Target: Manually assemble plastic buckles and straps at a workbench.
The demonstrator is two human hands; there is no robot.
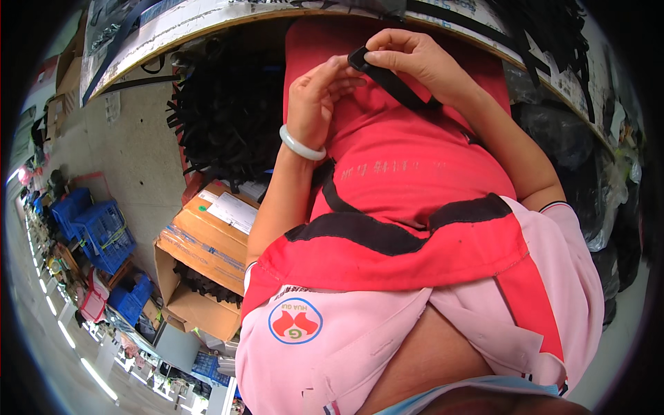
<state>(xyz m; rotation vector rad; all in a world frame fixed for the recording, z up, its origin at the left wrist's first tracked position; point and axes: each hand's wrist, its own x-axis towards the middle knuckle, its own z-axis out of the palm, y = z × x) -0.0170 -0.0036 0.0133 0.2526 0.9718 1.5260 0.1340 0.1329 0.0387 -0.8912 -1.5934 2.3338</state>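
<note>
Over the red apron (pixel 415 138) on my lap, both hands meet at a black webbing strap (pixel 398 88). A small dark buckle-like piece (pixel 356 59) sits at the strap's upper end; its exact kind is hard to make out. My right hand (pixel 422 62) pinches the strap between thumb and fingers, just beside that piece. My left hand (pixel 312 100), with a pale bangle on the wrist, has its fingers curled and its fingertips closed at the piece's left edge. From there the strap hangs in a loop toward my right forearm.
A white-topped workbench (pixel 187 34) curves across the far side, with black straps on its right end. A heap of black strips (pixel 221 114) lies beneath it. To the left stand an open cardboard box (pixel 207 242) and blue crates (pixel 104 235). Dark plastic bags (pixel 560 135) are at right.
</note>
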